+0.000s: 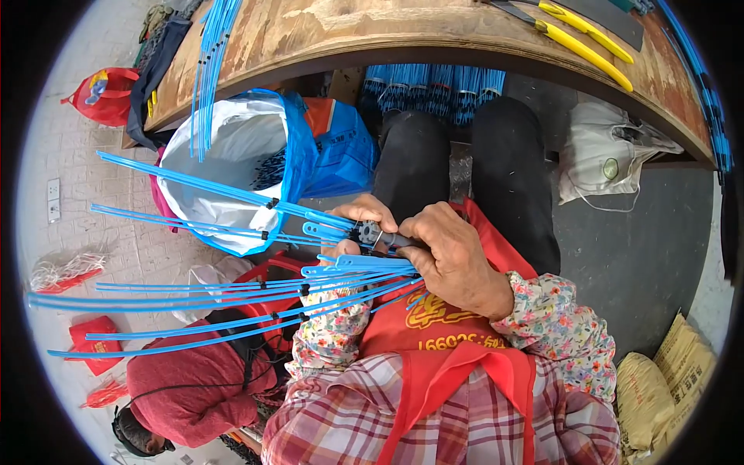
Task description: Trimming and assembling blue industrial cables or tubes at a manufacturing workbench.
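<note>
In front of my lap, both hands work at a dark grey toothed hub (370, 231) that looks like an umbrella runner. A thin metal wire (377, 239) loops at it. Long blue umbrella ribs (194, 186) with black joints fan out leftward, their flat, holed blue ends (322, 230) gathered around the hub. My left hand (363, 211) is closed, its fingers above and below the hub and pinching the ribs beside it. Closed around the hub's grey tube is my right hand (457, 260), thumb and index finger near the wire. The palm sides of both hands are hidden.
Ahead curves a wooden table (310, 39) with yellow-handled cutters (585, 54) and more blue ribs (209, 77). A white-lined blue bag (291, 163) stands left of my knees. Another person (194, 380) sits at lower left. Sacks (647, 399) lie at lower right.
</note>
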Motion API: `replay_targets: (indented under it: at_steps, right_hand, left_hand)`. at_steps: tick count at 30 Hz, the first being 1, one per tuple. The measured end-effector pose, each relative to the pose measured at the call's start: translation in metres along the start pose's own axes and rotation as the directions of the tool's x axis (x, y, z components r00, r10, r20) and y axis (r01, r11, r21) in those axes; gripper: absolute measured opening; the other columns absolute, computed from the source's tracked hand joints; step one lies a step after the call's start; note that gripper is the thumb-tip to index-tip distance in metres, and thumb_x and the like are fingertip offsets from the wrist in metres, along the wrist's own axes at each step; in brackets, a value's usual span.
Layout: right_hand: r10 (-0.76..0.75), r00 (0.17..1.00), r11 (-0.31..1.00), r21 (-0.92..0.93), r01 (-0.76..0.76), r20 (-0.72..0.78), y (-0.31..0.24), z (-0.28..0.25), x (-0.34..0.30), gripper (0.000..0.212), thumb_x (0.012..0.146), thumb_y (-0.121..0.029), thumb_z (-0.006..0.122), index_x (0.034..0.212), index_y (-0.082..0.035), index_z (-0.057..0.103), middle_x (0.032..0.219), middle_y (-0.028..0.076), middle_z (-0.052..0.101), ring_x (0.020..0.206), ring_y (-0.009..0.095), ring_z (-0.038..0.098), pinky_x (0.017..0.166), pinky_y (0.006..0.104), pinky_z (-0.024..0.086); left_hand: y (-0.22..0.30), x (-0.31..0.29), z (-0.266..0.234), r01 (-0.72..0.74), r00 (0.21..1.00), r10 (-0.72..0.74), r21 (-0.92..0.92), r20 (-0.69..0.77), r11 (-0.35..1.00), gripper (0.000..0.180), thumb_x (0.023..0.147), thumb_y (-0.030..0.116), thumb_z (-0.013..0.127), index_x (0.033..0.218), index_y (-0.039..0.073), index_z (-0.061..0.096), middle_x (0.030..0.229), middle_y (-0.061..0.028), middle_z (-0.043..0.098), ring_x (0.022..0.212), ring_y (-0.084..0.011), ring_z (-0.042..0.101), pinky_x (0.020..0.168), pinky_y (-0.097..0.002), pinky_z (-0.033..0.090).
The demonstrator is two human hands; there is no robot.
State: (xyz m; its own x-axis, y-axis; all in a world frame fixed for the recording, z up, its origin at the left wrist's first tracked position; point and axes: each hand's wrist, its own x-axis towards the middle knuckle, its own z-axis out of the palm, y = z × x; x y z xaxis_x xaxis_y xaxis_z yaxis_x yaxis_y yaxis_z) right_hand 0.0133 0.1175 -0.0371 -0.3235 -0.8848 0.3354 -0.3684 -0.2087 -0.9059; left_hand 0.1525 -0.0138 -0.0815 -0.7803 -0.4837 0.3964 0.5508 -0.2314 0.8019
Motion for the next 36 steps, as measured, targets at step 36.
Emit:
replay_targets:
  at_steps: [36]
  right_hand:
    - [-0.040,0.999,0.992,-0.119,0.038,-0.017,-0.008,-0.006,0.022,0.029,0.060,0.009,0.068,0.079,-0.003,0.050,0.075,0.011,0.050,0.068,0.029,0.051,0.059,0.0381,0.041]
  left_hand:
    - [-0.004,0.010,0.013,-0.102,0.988,0.089,-0.105,-0.124,0.989,0.032,0.090,0.020,0.061,0.111,-0.003,0.055,0.090,-0.0210,0.059,0.074,-0.0217,0.062,0.058,-0.0275,0.053]
